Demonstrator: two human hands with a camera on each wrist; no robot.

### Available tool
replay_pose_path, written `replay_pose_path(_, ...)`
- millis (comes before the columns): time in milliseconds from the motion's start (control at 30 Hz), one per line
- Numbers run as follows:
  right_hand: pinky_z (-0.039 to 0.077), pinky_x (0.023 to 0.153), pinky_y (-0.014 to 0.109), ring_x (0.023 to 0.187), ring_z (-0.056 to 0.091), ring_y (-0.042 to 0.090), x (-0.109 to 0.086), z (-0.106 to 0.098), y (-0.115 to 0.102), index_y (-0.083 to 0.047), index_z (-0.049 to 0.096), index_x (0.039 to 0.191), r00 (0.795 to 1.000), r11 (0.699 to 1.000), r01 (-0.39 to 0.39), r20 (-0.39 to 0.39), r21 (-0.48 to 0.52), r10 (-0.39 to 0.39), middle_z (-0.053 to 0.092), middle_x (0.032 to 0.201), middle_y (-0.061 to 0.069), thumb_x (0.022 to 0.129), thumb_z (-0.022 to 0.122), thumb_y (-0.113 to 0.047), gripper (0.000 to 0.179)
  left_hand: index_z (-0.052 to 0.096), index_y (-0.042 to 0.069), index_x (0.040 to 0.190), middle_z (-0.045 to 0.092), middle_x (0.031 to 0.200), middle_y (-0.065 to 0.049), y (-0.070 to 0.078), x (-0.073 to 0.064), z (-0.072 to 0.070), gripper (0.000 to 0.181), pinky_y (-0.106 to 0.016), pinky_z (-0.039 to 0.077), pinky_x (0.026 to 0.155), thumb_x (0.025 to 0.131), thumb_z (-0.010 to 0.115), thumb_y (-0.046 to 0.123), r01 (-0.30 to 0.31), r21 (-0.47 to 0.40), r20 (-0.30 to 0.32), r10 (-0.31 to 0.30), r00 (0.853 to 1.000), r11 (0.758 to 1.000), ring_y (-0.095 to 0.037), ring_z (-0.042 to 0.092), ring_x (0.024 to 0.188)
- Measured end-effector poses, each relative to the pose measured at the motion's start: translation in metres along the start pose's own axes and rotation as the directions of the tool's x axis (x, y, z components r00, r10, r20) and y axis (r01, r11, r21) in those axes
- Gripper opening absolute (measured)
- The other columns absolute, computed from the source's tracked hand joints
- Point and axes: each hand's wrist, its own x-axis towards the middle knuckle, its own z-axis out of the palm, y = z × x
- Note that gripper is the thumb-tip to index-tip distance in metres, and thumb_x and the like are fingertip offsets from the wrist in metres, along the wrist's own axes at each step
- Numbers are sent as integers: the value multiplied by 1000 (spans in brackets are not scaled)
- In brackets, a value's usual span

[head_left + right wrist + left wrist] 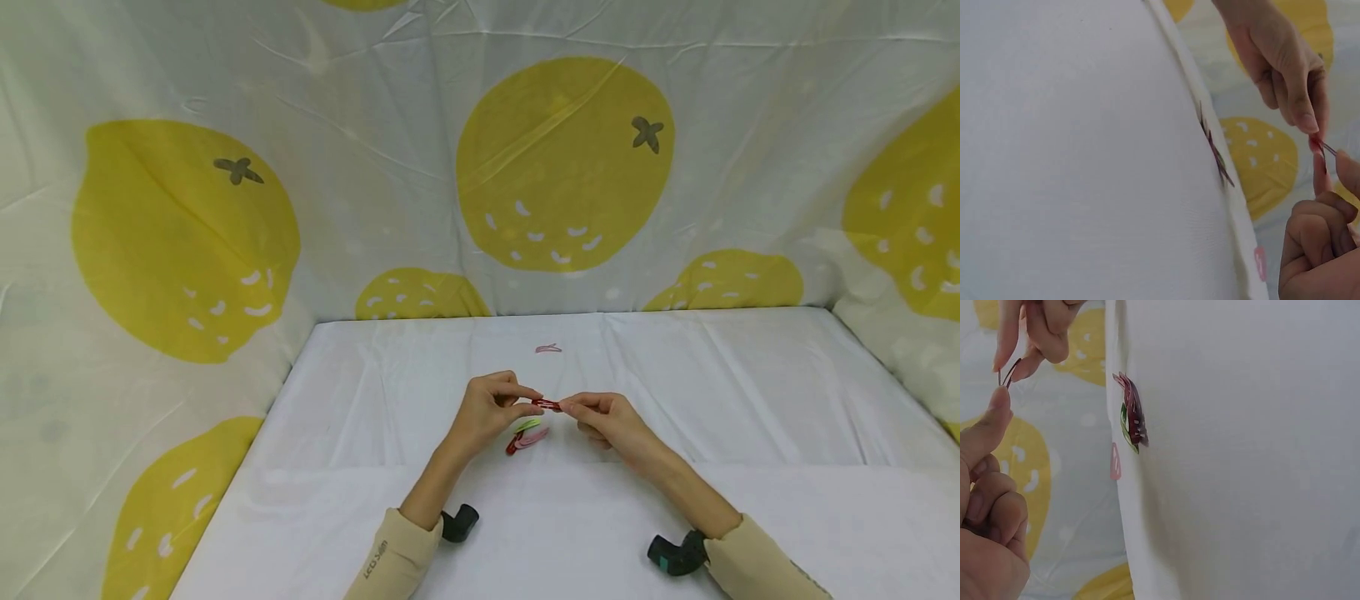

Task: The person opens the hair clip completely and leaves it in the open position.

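Above the white table, both hands hold one red snap hair clip (pixel 549 405) between them. The left hand (pixel 491 408) pinches its left end with thumb and index finger. At its other end, the right hand (pixel 609 421) pinches with thumb and fingertips. In the left wrist view the clip (pixel 1010 374) stands open, its two thin prongs spread in a V. Right below the hands lies a small pile of hair clips: a green one (pixel 528 425), a pink one (pixel 532 439) and a dark red one (pixel 513 445).
A single pink hair clip (pixel 548 348) lies farther back on the table. White cloth covers the table (pixel 360 517), and a lemon-print curtain (pixel 375 192) hangs behind and at the sides. Black devices (pixel 459 523) are strapped at both wrists.
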Motion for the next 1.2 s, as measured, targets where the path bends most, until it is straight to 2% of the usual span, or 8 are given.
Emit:
replay_pose_path(167, 28, 51, 23, 51, 27, 6, 0, 5, 2, -4, 77, 113, 988, 986, 89, -114, -140, -105, 39, 60, -9, 98, 73, -27, 28, 84, 6, 92, 45, 64, -1, 0, 1, -1, 14, -18, 30, 58, 79, 88, 8, 41, 7, -6, -41, 999, 999, -6, 37, 64)
replay_pose_path(267, 36, 55, 22, 54, 30, 5, -2, 7, 4, -8, 80, 111, 960, 957, 191, -162, -220, -229, 44, 61, -8, 93, 78, -24, 24, 84, 7, 92, 44, 64, 0, -1, 1, -1, 14, -19, 30, 59, 79, 89, 9, 68, -12, -12, -68, 998, 998, -6, 38, 64)
replay_pose_path(367, 43, 63, 21, 61, 35, 4, -2, 7, 5, -10, 82, 108, 921, 920, 300, -174, -251, -348, 52, 65, -4, 90, 81, -16, 19, 84, 7, 92, 43, 64, 0, -1, 1, -1, 14, -19, 31, 59, 79, 89, 10, 91, -30, -10, -91, 996, 995, -6, 38, 64)
replay_pose_path(500, 45, 65, 20, 65, 40, 5, -1, 7, 7, -8, 83, 106, 884, 883, 393, -159, -258, -440, 54, 65, 0, 89, 80, -9, 17, 84, 7, 93, 43, 65, 0, -1, 1, -1, 14, -19, 31, 59, 80, 88, 11, 101, -38, -2, -101, 995, 994, -6, 38, 65)
replay_pose_path(667, 44, 64, 19, 65, 41, 3, 1, 8, 7, -7, 84, 100, 883, 883, 383, -172, -271, -436, 51, 64, -5, 89, 81, -10, 12, 83, 5, 93, 51, 65, -2, -1, 0, -1, 8, -18, 32, 59, 86, 83, 9, 100, -29, 22, -100, 995, 995, -6, 39, 63)
replay_pose_path(733, 42, 62, 19, 64, 41, 2, 2, 8, 7, -8, 84, 98, 888, 888, 360, -186, -287, -420, 52, 63, -5, 89, 82, -12, 10, 83, 3, 93, 52, 65, -2, -2, 0, 0, 7, -18, 33, 59, 88, 81, 8, 96, -18, 36, -95, 995, 995, -5, 40, 62)
replay_pose_path(967, 28, 52, 23, 55, 28, 3, 2, 9, 7, -16, 84, 92, 914, 912, 248, -235, -326, -332, 33, 57, -6, 85, 86, -25, 11, 82, -2, 93, 49, 65, -3, -2, 0, -1, 7, -18, 33, 59, 89, 79, 3, 61, 27, 70, -63, 996, 998, -4, 39, 62)
replay_pose_path(1200, 22, 49, 21, 52, 23, 3, 6, 10, 7, -14, 84, 88, 919, 913, 185, -266, -362, -292, 31, 57, -5, 84, 87, -29, 15, 83, 0, 97, 58, 68, -6, -5, 2, -8, 9, -17, 35, 60, 89, 78, 0, 70, 59, 139, -78, 987, 996, -6, 42, 64)
